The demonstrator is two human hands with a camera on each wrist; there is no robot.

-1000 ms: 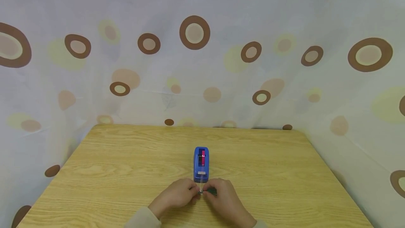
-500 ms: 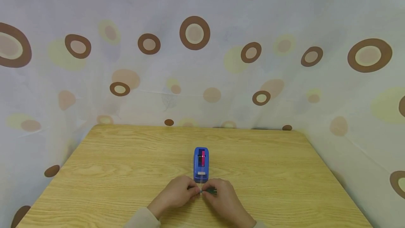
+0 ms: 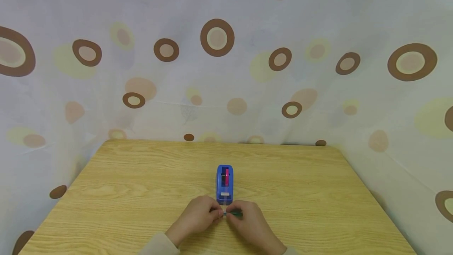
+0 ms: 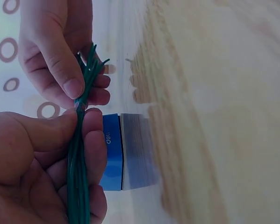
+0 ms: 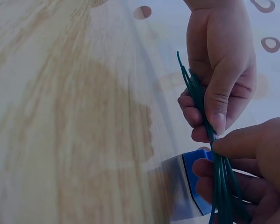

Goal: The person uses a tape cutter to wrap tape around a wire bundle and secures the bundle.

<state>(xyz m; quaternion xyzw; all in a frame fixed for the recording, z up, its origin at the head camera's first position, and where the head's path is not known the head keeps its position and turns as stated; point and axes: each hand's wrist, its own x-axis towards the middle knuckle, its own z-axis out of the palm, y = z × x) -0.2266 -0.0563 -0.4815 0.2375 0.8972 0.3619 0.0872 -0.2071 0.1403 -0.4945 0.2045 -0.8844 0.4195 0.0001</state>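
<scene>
Though narrow midway, thin green strands (image 4: 77, 161), loose-ended.

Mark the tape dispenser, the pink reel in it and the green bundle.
Tape dispenser (image 3: 222, 189): head view, top of the blue body.
Pink reel (image 3: 227, 177): head view, middle of its upper edge.
Green bundle (image 4: 77, 143): left wrist view, strands midway along the visible length.

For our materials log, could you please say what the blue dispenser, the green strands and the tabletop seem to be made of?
The blue dispenser: probably hard plastic, its shell smooth and evenly coloured.
The green strands: perhaps plastic or coated wire; they look thin, smooth and slightly shiny.
The tabletop: wood or laminate, mildly glossy, showing grain and blurred reflections.
</scene>
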